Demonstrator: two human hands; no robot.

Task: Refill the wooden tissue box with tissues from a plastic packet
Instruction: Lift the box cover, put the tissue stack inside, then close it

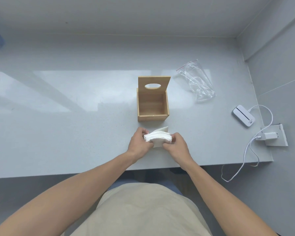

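Just in front of the open wooden tissue box (152, 106), our left hand (138, 142) and right hand (176, 144) pinch the tissue stack (157, 137) from both ends, fingers closed, keeping it square. The plastic packet (195, 80) lies emptied to the right, so we judge insertion comes next.

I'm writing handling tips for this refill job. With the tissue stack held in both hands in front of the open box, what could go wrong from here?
1. The tissue stack is loose and fanned, pinched only at its ends by the left hand and right hand; sheets may slip out.
2. The wooden box opening looks barely wider than the stack, so edges may catch and crumple.
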